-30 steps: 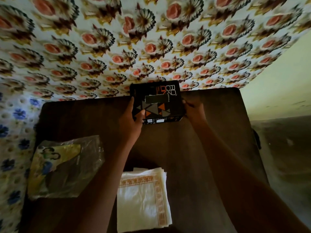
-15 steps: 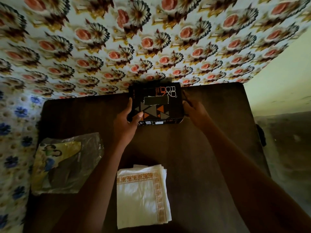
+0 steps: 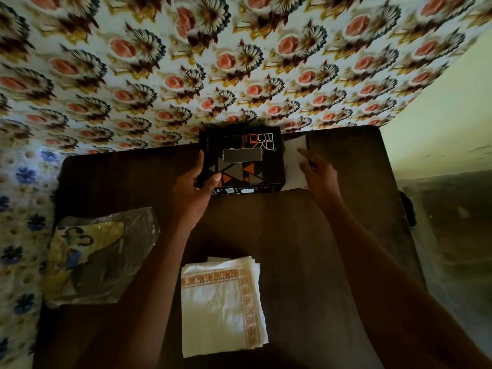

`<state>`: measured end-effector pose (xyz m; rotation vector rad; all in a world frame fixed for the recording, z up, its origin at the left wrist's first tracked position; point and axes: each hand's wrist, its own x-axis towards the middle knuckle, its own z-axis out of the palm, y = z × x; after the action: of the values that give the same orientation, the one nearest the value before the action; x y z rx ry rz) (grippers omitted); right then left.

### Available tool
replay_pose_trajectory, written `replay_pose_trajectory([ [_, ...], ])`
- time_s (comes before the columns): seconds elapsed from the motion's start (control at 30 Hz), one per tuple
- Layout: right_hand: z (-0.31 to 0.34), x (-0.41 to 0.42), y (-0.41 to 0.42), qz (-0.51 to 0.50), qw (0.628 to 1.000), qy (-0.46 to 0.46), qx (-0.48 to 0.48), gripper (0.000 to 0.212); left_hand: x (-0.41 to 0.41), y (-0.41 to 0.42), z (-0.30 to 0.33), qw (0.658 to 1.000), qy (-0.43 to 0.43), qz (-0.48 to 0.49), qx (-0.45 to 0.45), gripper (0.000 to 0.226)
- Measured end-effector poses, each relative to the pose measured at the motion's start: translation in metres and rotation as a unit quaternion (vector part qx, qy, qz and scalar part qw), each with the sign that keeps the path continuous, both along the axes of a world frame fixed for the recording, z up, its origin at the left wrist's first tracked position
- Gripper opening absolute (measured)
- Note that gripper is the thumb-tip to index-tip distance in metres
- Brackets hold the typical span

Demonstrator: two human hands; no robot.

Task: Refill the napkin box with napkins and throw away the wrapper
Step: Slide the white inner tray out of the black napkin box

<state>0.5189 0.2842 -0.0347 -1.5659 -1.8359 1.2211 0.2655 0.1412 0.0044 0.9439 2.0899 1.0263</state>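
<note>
The dark tabletop (image 3: 306, 249) carries everything. Near its left edge lies the crumpled clear wrapper (image 3: 101, 257), flat; what it contains cannot be told. At the near edge sits a stack of white napkins (image 3: 222, 304) with an orange border. At the far edge stands the black napkin box (image 3: 243, 161); its right end flap (image 3: 295, 163) is swung open, the inside hidden. The left hand (image 3: 194, 190) grips the box's left end, thumb on top. The right hand (image 3: 319, 177) pinches the flap's edge.
</note>
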Motion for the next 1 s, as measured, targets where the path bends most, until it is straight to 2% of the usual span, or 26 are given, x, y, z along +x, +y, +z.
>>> replay_pose_trajectory([
  [0.1, 0.012, 0.0, -0.009, -0.005, 0.999, 0.014, 0.052, 0.044, -0.001, -0.001, 0.004, 0.999, 0.025, -0.029, -0.029, 0.065],
  [0.17, 0.024, 0.001, -0.017, -0.046, 0.994, 0.054, 0.079, 0.044, -0.001, -0.002, 0.011, 0.989, 0.113, -0.045, -0.079, 0.057],
  [0.23, 0.04, 0.001, -0.026, -0.08, 0.986, 0.112, 0.091, 0.042, 0.001, -0.005, 0.018, 0.975, 0.21, -0.038, -0.057, 0.046],
  [0.27, 0.048, 0.001, -0.031, -0.091, 0.981, 0.147, 0.086, 0.041, 0.003, -0.007, 0.024, 0.973, 0.227, -0.032, -0.028, 0.04],
  [0.33, 0.061, -0.002, -0.039, -0.094, 0.971, 0.206, 0.072, 0.046, 0.013, -0.009, 0.038, 0.982, 0.188, -0.015, 0.008, 0.034],
  [0.43, 0.073, -0.005, -0.051, -0.101, 0.957, 0.268, 0.039, 0.058, 0.036, -0.005, 0.069, 0.997, 0.076, 0.015, 0.012, 0.043],
  [0.5, 0.074, -0.005, -0.059, -0.106, 0.945, 0.308, -0.007, 0.07, 0.046, -0.001, 0.083, 0.999, 0.027, -0.001, 0.042, 0.047],
  [0.57, 0.074, -0.005, -0.068, -0.114, 0.93, 0.343, -0.071, 0.083, 0.048, 0.003, 0.088, 0.993, 0.051, -0.078, 0.065, 0.047],
  [0.63, 0.072, -0.003, -0.077, -0.12, 0.918, 0.359, -0.116, 0.088, 0.047, 0.005, 0.084, 0.986, 0.095, -0.129, 0.044, 0.035],
  [0.7, 0.068, -0.002, -0.083, -0.113, 0.929, 0.33, -0.123, 0.085, 0.049, 0.006, 0.084, 0.991, 0.081, -0.104, 0.002, 0.026],
  [0.77, 0.062, -0.003, -0.086, -0.107, 0.948, 0.275, -0.124, 0.079, 0.053, 0.007, 0.086, 0.997, 0.048, -0.062, -0.006, 0.03],
  [0.87, 0.056, -0.008, -0.083, -0.099, 0.98, 0.146, -0.09, 0.07, 0.055, 0.009, 0.092, 1.0, 0.03, -0.007, 0.003, 0.034],
  [0.93, 0.059, -0.009, -0.078, -0.067, 0.997, 0.036, 0.003, 0.07, 0.049, 0.013, 0.092, 0.999, -0.024, 0.025, 0.006, 0.028],
  [1.0, 0.069, -0.01, -0.073, -0.012, 0.992, -0.027, 0.122, 0.075, 0.043, 0.01, 0.097, 0.997, -0.059, 0.039, 0.008, 0.018],
])
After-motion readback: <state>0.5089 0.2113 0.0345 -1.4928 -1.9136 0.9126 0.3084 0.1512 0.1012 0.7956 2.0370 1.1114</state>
